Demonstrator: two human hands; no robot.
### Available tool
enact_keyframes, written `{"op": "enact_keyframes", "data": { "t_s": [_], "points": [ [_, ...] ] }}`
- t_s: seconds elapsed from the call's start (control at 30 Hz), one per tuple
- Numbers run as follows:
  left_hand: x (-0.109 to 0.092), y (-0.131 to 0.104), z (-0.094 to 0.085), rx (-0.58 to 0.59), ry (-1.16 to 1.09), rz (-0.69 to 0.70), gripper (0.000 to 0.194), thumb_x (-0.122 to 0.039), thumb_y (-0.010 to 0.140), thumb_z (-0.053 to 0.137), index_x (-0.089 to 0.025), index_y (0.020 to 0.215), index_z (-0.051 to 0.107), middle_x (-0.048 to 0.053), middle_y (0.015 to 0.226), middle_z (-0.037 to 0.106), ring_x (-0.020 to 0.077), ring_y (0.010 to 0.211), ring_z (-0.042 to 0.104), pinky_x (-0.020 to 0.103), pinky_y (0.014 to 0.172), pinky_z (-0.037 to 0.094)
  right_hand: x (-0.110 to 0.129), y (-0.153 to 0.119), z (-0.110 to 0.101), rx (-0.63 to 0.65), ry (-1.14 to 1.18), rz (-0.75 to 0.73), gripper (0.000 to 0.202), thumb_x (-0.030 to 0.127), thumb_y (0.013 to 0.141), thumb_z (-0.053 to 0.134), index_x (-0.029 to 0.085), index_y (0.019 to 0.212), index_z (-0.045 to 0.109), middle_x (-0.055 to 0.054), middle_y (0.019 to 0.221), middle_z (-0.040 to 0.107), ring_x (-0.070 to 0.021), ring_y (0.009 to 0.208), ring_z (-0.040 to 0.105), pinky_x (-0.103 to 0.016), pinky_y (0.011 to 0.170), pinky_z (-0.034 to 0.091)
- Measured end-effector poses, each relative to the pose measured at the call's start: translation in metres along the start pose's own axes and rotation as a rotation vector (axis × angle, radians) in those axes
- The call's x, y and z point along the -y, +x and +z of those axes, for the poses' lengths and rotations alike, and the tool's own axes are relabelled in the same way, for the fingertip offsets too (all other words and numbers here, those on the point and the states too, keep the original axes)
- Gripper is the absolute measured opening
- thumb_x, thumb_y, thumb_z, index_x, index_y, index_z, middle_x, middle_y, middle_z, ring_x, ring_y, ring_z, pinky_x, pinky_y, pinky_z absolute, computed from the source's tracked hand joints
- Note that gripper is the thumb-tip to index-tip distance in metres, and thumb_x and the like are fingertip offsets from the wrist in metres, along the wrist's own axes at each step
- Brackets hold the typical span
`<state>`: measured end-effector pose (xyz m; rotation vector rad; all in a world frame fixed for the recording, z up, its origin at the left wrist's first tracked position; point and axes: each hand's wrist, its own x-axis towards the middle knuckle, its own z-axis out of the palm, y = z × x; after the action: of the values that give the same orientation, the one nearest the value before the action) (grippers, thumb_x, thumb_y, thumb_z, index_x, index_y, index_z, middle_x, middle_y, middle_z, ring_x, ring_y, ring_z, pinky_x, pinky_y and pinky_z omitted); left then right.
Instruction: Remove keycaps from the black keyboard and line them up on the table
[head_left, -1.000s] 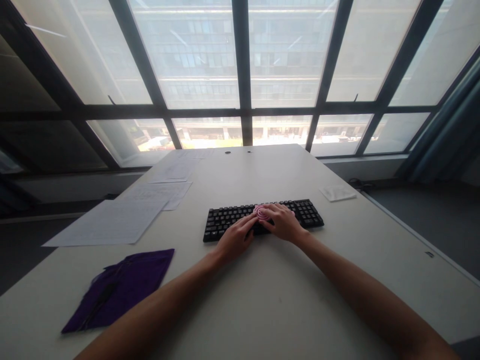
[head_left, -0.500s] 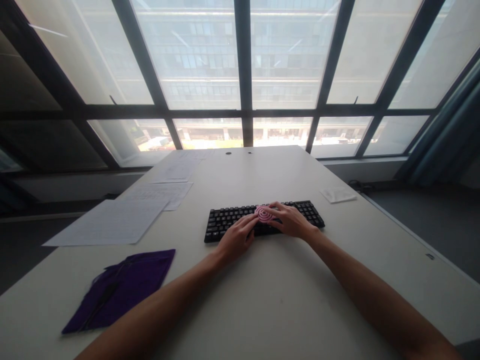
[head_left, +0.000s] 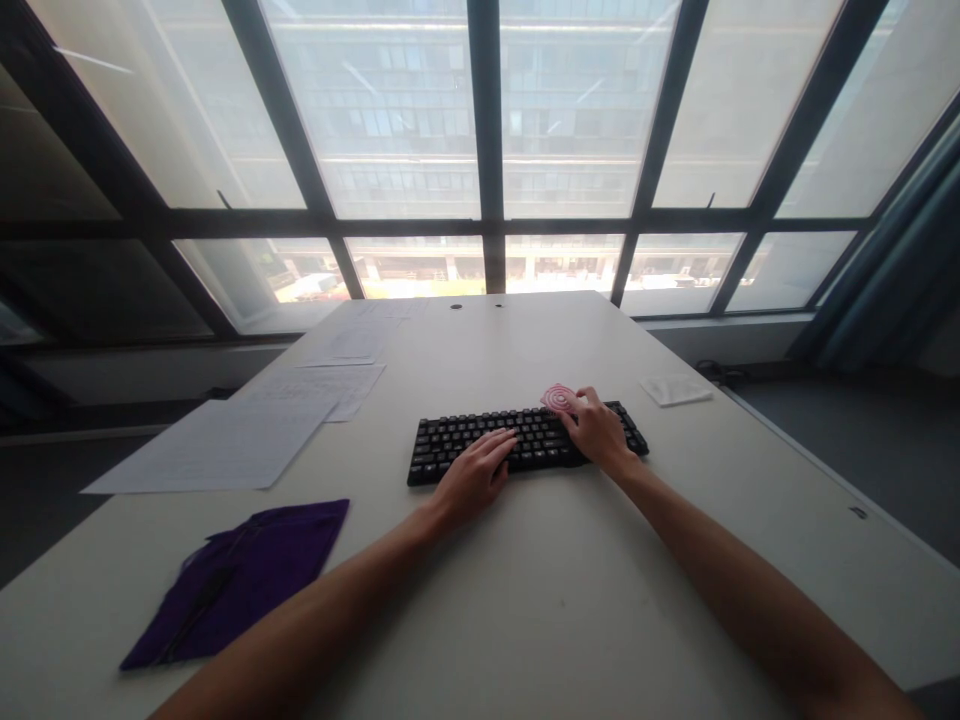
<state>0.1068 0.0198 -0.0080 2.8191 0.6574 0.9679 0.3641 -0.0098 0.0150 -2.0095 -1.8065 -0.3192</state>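
The pink disc (head_left: 557, 399) is held at one o'clock from the middle of the keyboard (head_left: 540, 434), with twelve taken toward the windows (head_left: 562, 110). It is seen at the keyboard's far edge; whether the keys are touched by it cannot be told. Its near right side is clamped between the thumb and fingers of the right hand (head_left: 601, 430). The left hand (head_left: 476, 468) is laid at eight o'clock, its fingers stretched over the keys and closed on nothing. The step in hand is judged to be work with the disc at the keyboard, which may be steadied by the left hand. For any next move, a firm pinch would be called for. Farther out on the bench (head_left: 487, 580), papers (head_left: 217, 445) are spread at nine to ten, a purple pouch (head_left: 262, 560) is laid at eight, and a pale packet (head_left: 677, 390) at two to three.
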Motion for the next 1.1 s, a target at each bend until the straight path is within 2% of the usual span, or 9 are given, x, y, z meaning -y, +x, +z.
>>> {"op": "enact_keyframes", "data": {
  "t_s": [0.1, 0.33, 0.6, 0.7, 0.93, 1.1],
  "points": [
    [0.001, -0.001, 0.001, -0.003, 0.005, 0.004, 0.043, -0.012, 0.091, 0.05, -0.018, 0.133, 0.057, 0.009, 0.137, 0.059, 0.025, 0.131, 0.052, 0.048, 0.112, 0.045, -0.003, 0.001, 0.003, -0.031, -0.006, 0.067, 0.04, 0.043, 0.099, 0.046, 0.024, 0.132, 0.058, -0.012, 0.123, 0.055, -0.0233, 0.092, 0.066, -0.031, 0.074, 0.05],
    [0.002, 0.0, 0.001, 0.025, 0.002, -0.003, 0.039, -0.012, 0.091, 0.051, -0.017, 0.128, 0.061, 0.009, 0.134, 0.062, 0.025, 0.129, 0.054, 0.048, 0.112, 0.045, 0.003, -0.001, 0.003, -0.027, 0.038, -0.028, 0.038, 0.043, 0.1, 0.045, 0.027, 0.133, 0.057, -0.009, 0.126, 0.055, -0.0216, 0.092, 0.066, -0.03, 0.075, 0.05],
    [0.003, -0.001, 0.003, 0.018, -0.007, 0.0, 0.037, -0.013, 0.091, 0.051, -0.018, 0.126, 0.063, 0.01, 0.134, 0.062, 0.0254, 0.128, 0.055, 0.049, 0.111, 0.045, -0.007, 0.001, 0.008, -0.078, -0.031, 0.118, 0.037, 0.041, 0.099, 0.047, 0.023, 0.128, 0.06, -0.01, 0.119, 0.059, -0.0228, 0.091, 0.066, -0.029, 0.072, 0.049],
    [0.004, -0.002, 0.004, 0.014, -0.013, -0.004, 0.037, -0.013, 0.091, 0.052, -0.018, 0.125, 0.064, 0.009, 0.134, 0.062, 0.0253, 0.128, 0.055, 0.049, 0.111, 0.045, -0.006, 0.001, 0.008, -0.092, 0.02, 0.073, 0.037, 0.041, 0.099, 0.047, 0.025, 0.131, 0.059, -0.009, 0.122, 0.059, -0.0219, 0.09, 0.067, -0.029, 0.072, 0.05],
    [0.004, -0.001, 0.003, 0.023, 0.001, -0.001, 0.036, -0.013, 0.091, 0.051, -0.017, 0.125, 0.064, 0.01, 0.134, 0.062, 0.0257, 0.128, 0.055, 0.049, 0.112, 0.045, 0.004, -0.003, 0.005, -0.029, 0.153, -0.164, 0.036, 0.042, 0.099, 0.05, 0.028, 0.129, 0.061, -0.006, 0.126, 0.058, -0.019, 0.092, 0.067, -0.028, 0.08, 0.051],
    [0.003, -0.001, 0.002, 0.014, -0.011, -0.003, 0.037, -0.013, 0.091, 0.051, -0.018, 0.125, 0.064, 0.01, 0.134, 0.062, 0.0258, 0.128, 0.055, 0.05, 0.111, 0.045, 0.007, -0.004, 0.001, 0.024, 0.133, -0.174, 0.036, 0.042, 0.098, 0.05, 0.029, 0.129, 0.062, -0.006, 0.126, 0.059, -0.0194, 0.095, 0.067, -0.028, 0.082, 0.05]
  ]
}}
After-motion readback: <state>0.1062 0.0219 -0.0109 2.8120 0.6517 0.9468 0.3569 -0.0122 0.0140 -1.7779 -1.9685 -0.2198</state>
